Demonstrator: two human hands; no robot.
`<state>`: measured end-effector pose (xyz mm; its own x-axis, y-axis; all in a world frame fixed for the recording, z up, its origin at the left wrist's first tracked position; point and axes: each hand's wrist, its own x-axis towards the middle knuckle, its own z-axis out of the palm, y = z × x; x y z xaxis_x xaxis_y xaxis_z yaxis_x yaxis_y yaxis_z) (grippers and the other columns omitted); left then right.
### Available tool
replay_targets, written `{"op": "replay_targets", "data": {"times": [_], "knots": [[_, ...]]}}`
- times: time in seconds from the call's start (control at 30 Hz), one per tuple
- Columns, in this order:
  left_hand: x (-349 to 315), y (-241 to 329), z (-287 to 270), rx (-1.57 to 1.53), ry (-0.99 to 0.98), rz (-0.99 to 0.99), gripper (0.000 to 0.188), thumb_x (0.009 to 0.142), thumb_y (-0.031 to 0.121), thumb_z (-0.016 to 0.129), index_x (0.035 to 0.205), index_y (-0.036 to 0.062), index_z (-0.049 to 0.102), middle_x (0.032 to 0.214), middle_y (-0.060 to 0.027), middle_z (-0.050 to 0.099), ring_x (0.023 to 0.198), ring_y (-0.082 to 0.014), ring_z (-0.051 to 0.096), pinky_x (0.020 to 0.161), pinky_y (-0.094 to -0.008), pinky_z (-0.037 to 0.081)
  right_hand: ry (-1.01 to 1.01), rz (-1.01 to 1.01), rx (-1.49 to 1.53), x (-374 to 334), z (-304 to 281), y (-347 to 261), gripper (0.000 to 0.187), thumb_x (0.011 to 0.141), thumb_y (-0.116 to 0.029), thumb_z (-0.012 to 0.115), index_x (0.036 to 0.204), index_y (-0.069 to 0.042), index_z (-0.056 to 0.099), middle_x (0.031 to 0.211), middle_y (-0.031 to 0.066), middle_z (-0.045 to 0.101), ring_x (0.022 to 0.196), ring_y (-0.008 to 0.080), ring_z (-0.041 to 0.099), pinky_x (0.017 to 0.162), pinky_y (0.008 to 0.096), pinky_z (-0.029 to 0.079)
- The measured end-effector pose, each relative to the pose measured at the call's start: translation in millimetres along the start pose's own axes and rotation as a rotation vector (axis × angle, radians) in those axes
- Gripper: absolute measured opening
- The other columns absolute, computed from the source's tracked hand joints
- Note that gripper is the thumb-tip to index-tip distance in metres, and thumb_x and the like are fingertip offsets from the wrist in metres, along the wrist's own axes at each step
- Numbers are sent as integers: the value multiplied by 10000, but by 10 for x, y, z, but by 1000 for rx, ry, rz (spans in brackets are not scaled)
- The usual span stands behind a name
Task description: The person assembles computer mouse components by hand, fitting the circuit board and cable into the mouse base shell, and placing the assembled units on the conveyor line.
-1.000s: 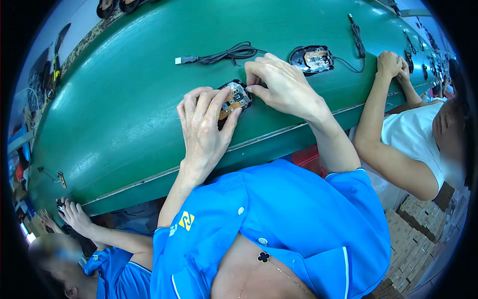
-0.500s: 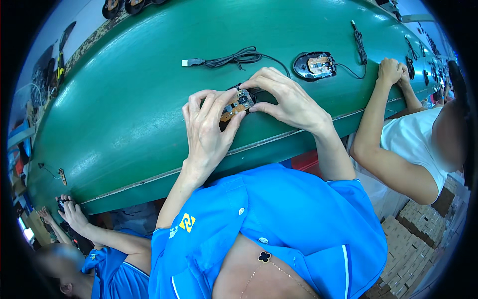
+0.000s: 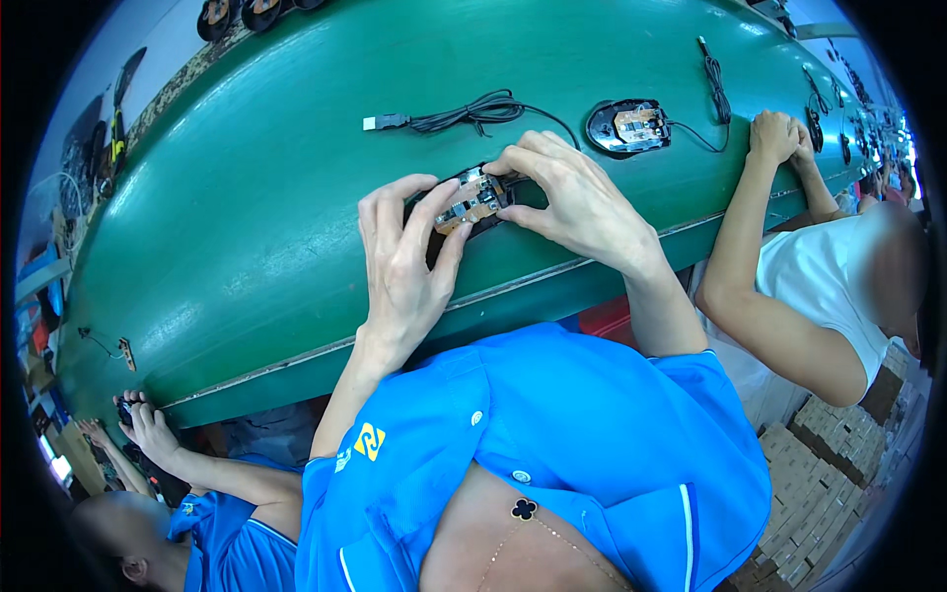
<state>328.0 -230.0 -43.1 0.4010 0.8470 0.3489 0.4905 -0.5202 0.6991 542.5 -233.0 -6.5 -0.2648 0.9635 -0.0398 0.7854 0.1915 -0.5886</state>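
— What's between the hands?
— An open black mouse base (image 3: 472, 202) with a tan circuit board showing, on the green desk (image 3: 247, 197).
— Grip?
— Left hand (image 3: 404, 266) pinches its seven-o'clock end, right hand (image 3: 572, 197) its three-o'clock end; black cable (image 3: 473, 109) at twelve.

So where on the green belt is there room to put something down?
The green belt is bare left of the left hand, up to the cable's plug. It is crowded where both hands hold the open mouse, the right hand near the second mouse base.
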Motion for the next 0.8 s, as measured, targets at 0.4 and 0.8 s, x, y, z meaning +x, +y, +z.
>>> {"op": "replay_targets", "data": {"times": [0.4,0.8], "knots": [[35,-201,-133,5,-90,-126,302,801,85,764,1100,82,723,1165,-111,540,1049,-263,478,907,-377,412,21,-189,-35,149,123,38,359,783,-100,784,1129,-85,690,1047,40,589,979,208,538,877,340,474],[248,-254,-17,-189,-178,-129,306,769,57,755,1068,82,698,1157,-89,566,1043,-251,506,923,-365,404,-42,-247,10,152,-80,263,337,810,-89,744,1144,-114,701,1041,43,580,974,230,533,887,355,461]]}}
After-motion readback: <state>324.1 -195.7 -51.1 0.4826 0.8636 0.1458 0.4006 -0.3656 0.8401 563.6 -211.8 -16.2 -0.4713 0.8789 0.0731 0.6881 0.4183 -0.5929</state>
